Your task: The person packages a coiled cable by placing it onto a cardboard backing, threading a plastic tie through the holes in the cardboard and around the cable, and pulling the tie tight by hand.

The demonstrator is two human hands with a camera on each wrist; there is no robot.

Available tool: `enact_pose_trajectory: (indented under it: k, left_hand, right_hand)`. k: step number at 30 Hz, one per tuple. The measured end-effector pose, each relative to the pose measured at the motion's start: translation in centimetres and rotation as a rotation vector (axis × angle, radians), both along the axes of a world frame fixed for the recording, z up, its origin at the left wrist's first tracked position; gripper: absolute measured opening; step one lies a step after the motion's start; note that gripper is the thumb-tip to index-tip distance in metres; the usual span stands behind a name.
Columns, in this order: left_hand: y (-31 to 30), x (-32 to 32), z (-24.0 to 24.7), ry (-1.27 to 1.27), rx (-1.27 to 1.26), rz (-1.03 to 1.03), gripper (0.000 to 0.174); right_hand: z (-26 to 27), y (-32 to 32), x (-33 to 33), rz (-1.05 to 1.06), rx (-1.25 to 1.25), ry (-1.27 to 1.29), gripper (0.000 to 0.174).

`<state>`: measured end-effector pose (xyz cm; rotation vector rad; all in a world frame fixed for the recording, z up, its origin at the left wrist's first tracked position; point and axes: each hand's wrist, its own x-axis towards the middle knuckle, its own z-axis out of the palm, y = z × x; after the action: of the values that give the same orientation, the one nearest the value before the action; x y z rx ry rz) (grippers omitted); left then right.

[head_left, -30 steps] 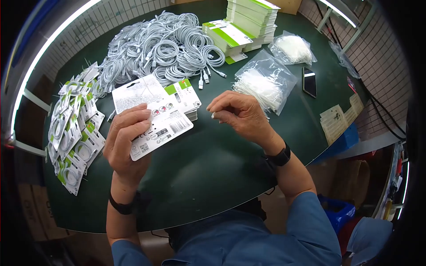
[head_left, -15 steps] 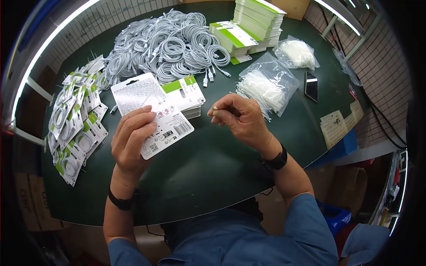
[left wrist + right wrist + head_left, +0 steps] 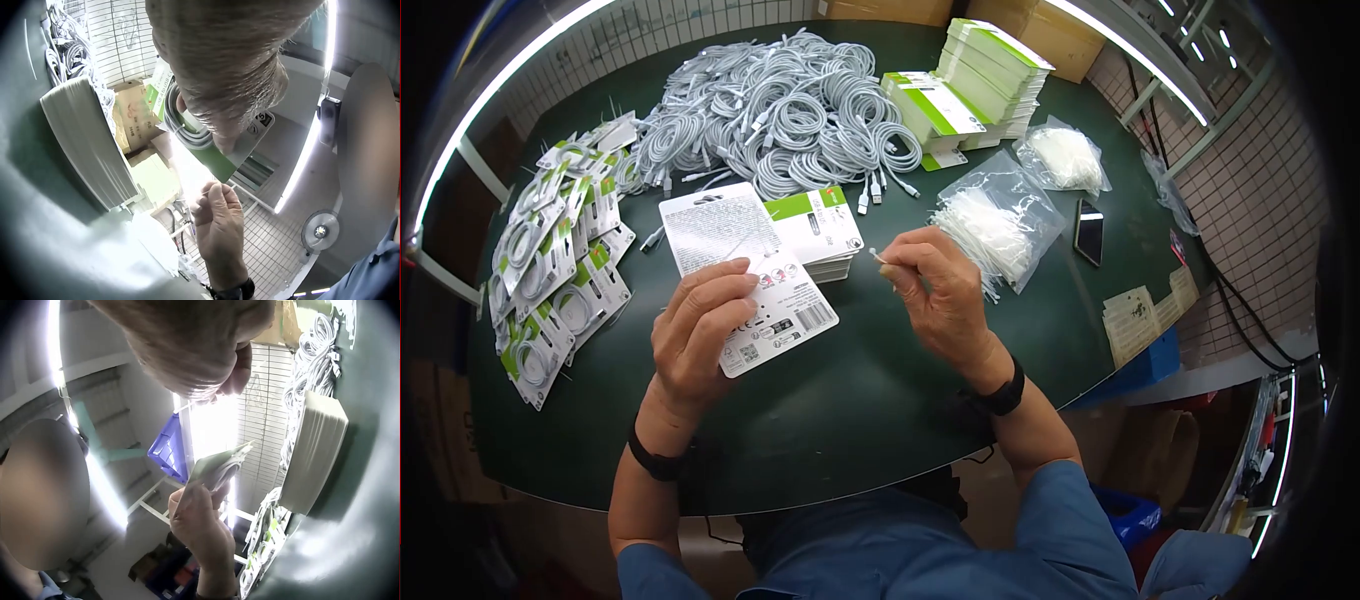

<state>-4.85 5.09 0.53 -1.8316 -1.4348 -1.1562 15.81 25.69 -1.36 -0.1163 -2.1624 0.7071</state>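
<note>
My left hand (image 3: 698, 335) grips a white packaging card (image 3: 735, 262) by its lower edge and holds it tilted above the dark green table (image 3: 870, 400). In the left wrist view, a coiled grey cable (image 3: 190, 128) lies on the card's other face. My right hand (image 3: 932, 285) is just right of the card, pinching a thin white cable tie (image 3: 877, 258) between thumb and fingers. The tie's tip points toward the card. The right wrist view shows the left hand (image 3: 200, 531) holding the card (image 3: 220, 466) from below.
A big heap of grey cables (image 3: 770, 100) lies at the back. Stacks of green-and-white cards (image 3: 992, 70) stand beside it, and a short stack (image 3: 825, 232) sits under the hands. Two bags of white ties (image 3: 998, 215), a phone (image 3: 1088, 232) and finished packs (image 3: 550, 270) flank them.
My right hand has turned and edged toward the card, with the tie tip now nearer to it. My left hand keeps its hold on the card, which is slightly more level.
</note>
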Motion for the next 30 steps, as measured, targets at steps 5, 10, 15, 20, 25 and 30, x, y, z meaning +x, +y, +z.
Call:
enact_pose_trajectory:
  k: [5, 10, 15, 20, 25, 30]
  left_hand:
    - [-0.3, 0.1, -0.1, 0.002, 0.013, -0.027, 0.028]
    - [-0.5, 0.4, -0.2, 0.009, -0.01, -0.056, 0.025]
    - [-0.4, 0.7, -0.1, 0.008, -0.029, -0.079, 0.024]
    - [-0.4, 0.8, 0.1, 0.017, -0.049, -0.091, 0.023]
    - [-0.5, 0.8, 0.2, 0.029, -0.051, -0.093, 0.021]
    - [-0.6, 0.9, 0.3, 0.034, -0.057, -0.092, 0.02]
  right_hand:
    - [1.5, -2.5, 0.4, 0.149, -0.17, 0.226, 0.012]
    - [3.3, -5.1, 0.8, 0.393, -0.208, 0.272, 0.017]
    - [2.6, -5.7, 0.0, 0.453, -0.183, 0.259, 0.023]
    - [2.4, -5.8, -0.1, 0.464, -0.186, 0.236, 0.026]
    - [2.3, -5.7, -0.2, 0.449, -0.192, 0.225, 0.025]
    - [2.1, -5.7, -0.1, 0.43, -0.242, 0.197, 0.023]
